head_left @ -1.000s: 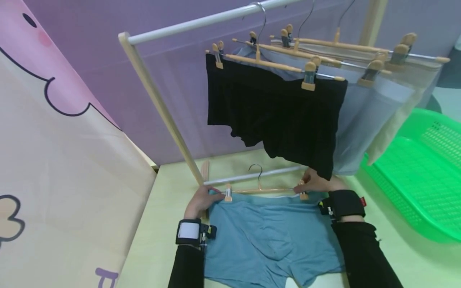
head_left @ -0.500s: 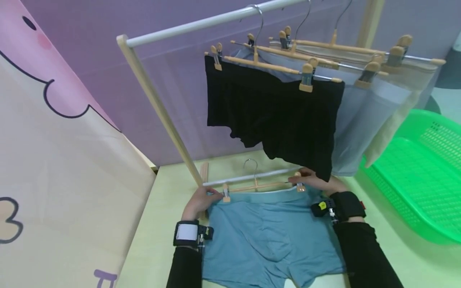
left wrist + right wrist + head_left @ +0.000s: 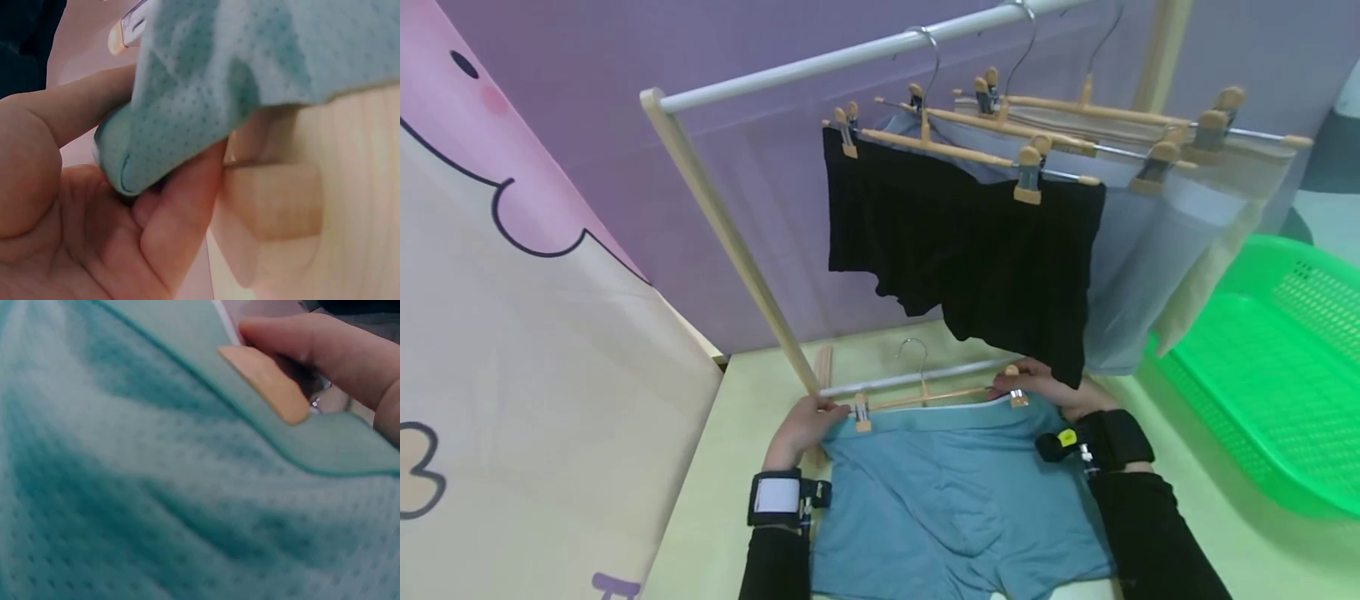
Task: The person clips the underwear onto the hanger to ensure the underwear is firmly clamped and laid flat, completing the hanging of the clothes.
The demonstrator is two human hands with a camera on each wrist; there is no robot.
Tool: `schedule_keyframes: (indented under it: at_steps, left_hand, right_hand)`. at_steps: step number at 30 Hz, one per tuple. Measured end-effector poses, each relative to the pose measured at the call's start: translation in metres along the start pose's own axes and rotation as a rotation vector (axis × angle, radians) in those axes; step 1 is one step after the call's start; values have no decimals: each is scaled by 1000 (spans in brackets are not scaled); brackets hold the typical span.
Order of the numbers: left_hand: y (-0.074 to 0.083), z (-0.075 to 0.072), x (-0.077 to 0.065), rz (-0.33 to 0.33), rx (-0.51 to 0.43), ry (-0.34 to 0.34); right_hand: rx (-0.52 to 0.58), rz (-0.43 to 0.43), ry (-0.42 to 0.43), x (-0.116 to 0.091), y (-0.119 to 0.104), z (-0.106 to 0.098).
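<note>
Blue-green boxer briefs [image 3: 925, 492] lie spread at the front of the table, their waistband along a clip hanger [image 3: 940, 395]. Both wooden clips sit on the waistband, the left clip [image 3: 862, 412] near one corner and the right clip [image 3: 1017, 387] near the other. My left hand [image 3: 801, 425] pinches the waistband's left corner between thumb and fingers, as the left wrist view shows up close. My right hand [image 3: 1056, 387] holds the hanger's right end at the right clip. In the right wrist view, one finger [image 3: 294, 340] reaches behind that clip; the other fingertips are hidden.
A garment rack with a white rail [image 3: 850, 57] stands behind the briefs. Black shorts [image 3: 955, 242], grey shorts [image 3: 1138, 267] and a beige garment [image 3: 1210, 292] hang from it on clip hangers. A green basket [image 3: 1292, 367] is at the right, and a printed curtain [image 3: 550, 358] borders the left.
My right hand has shifted left and away from me with the hanger's right end and clip, and the hook has moved along. My left hand stays at its corner. The head view has tilted slightly.
</note>
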State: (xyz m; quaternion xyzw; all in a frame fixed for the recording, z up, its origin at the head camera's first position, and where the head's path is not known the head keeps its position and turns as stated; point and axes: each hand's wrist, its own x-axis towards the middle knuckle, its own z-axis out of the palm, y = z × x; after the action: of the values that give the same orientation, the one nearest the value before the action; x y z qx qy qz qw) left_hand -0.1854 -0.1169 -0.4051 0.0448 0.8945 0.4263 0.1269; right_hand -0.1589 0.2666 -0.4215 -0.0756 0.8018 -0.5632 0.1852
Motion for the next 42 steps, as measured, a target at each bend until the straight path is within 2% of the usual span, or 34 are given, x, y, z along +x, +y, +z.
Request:
schedule_keyframes:
  at_steps: [3,6,9,15,22,26,28,33,35,38,42]
  left_hand:
    - [-2,-2,0,1,2,1]
    - [-3,-5,-2,-5,1,2]
    - [-5,-8,-4,-19,10,3]
    - [-9,-14,-6,-30,10,19]
    - [-15,-20,-6,-33,36,36]
    - [-17,-26,-5,-39,57,105]
    - [-15,-30,-5,-31,63,156]
    - [-7,-37,0,-14,148,331]
    - [-5,-38,5,7,148,387]
    - [-4,-38,14,87,76,417]
    - [-4,-36,23,180,6,397]
  right_hand:
    - [75,-81,-37,2,1,2]
    - [120,-105,-46,4,-1,7]
    - [118,-119,-31,3,-5,11]
    - [103,-241,-34,5,-11,18]
    - [88,-207,11,5,-18,23]
    - [51,-196,-11,0,-23,24]
    - [53,-221,-33,-1,-26,24]
    - [21,-265,-17,-3,-33,24]
    - [12,-271,-8,-4,-35,24]
    - [20,-333,-41,-5,-37,24]
    - [57,-367,-101,-6,-39,24]
